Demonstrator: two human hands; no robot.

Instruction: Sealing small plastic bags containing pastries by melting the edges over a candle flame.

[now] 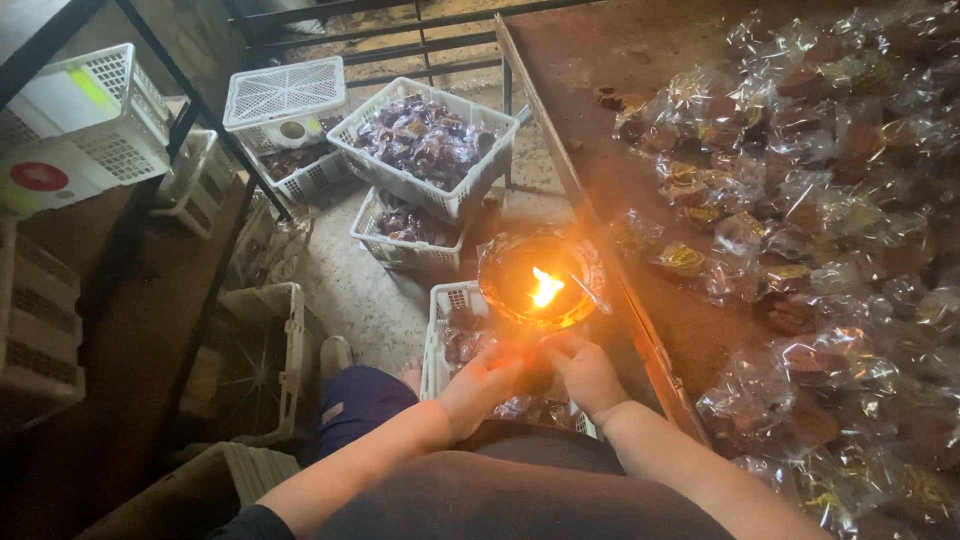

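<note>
A small hand-packing workshop for sweets.

At right, a worn table [600, 60] is heaped with cellophane-wrapped pieces [800, 180]; upper centre, white plastic crates [425, 140] of wrapped goods sit on a bare concrete floor [360, 290], and an open sealing flame [545, 287] burns in a bowl mid-frame.
</note>
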